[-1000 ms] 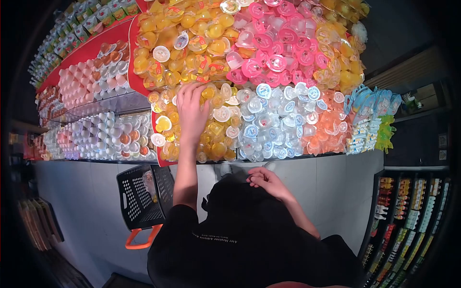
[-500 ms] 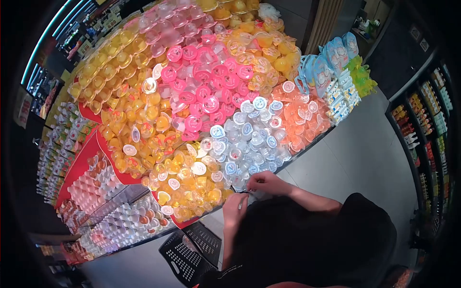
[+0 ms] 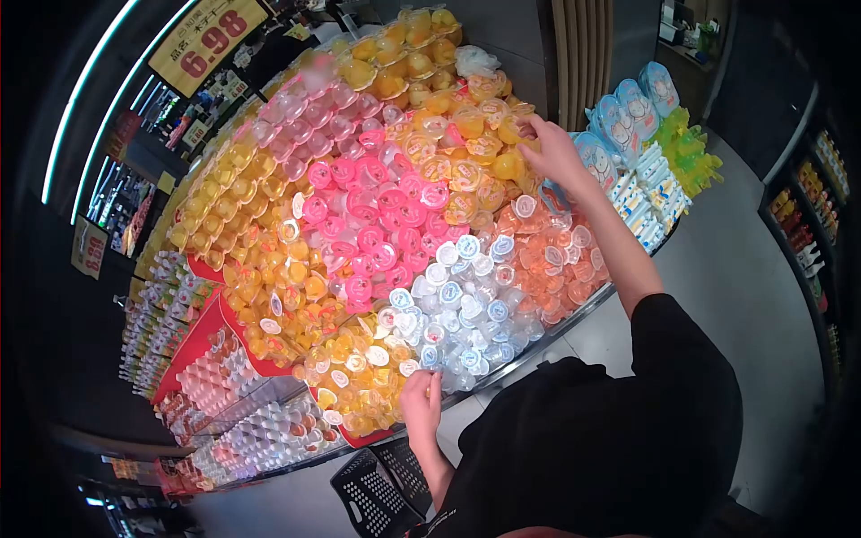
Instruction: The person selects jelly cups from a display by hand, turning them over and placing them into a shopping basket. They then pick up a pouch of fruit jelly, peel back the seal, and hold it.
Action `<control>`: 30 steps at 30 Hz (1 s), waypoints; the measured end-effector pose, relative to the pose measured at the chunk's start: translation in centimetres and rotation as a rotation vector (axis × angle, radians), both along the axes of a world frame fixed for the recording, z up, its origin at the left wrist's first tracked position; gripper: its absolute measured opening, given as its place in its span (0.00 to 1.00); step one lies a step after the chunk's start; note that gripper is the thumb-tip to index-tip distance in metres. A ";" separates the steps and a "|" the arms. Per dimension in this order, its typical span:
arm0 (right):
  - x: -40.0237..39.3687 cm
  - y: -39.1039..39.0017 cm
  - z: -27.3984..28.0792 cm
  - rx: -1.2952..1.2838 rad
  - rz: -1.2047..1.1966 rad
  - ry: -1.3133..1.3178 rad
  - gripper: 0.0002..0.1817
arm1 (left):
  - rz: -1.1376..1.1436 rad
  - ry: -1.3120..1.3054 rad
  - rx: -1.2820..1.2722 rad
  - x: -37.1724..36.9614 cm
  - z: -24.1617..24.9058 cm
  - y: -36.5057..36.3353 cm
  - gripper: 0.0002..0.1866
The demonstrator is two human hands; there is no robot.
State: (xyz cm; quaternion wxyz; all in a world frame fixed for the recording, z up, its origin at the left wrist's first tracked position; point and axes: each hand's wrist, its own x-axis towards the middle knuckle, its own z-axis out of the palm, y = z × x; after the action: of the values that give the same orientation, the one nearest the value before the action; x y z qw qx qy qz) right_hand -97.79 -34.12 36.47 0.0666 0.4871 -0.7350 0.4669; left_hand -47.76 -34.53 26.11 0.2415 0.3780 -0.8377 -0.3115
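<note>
My right hand (image 3: 554, 157) reaches to the far right of the heap, its fingers apart at the edge of the yellow jelly cups (image 3: 508, 165). Near the front edge, my left hand (image 3: 420, 403) is closed, beside the orange-yellow cups (image 3: 359, 377) and the clear cups with white and blue lids (image 3: 457, 314); what its fingers hold, if anything, is too small to name. Pink-lidded cups (image 3: 381, 215) lie in the middle of the heap. Peach-coloured cups (image 3: 554, 269) lie below my right forearm.
A black perforated basket (image 3: 372, 493) stands by the front edge at lower left. Blue bags (image 3: 619, 117), white packets (image 3: 650, 193) and green packs (image 3: 686, 152) are at the right end. Stocked shelves (image 3: 803, 224) line the far right. A price sign (image 3: 206, 45) hangs at upper left.
My right hand has left its place beside my left hand and stretched up and right to the yellow cups. My left hand has stayed near the front edge. The view has shifted.
</note>
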 end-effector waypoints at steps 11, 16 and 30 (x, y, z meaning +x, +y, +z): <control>-7.4 -5.8 -1.8 0.258 -0.003 0.200 0.39 | -0.037 -0.010 0.074 -7.5 -1.0 5.8 0.09; -6.3 -4.3 0.5 0.329 0.018 0.322 0.37 | 0.022 -0.026 0.070 -10.3 0.0 7.8 0.08; 8.0 7.8 -5.4 0.028 0.794 -0.345 0.37 | 0.159 0.590 0.659 -16.0 -0.2 10.1 0.11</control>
State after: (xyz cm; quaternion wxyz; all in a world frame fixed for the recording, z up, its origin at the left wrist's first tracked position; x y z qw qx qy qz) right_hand -89.79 -26.34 31.03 -0.2485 0.6480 -0.4970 0.5209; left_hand -63.79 -24.44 25.91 0.3599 0.3929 -0.5574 -0.6367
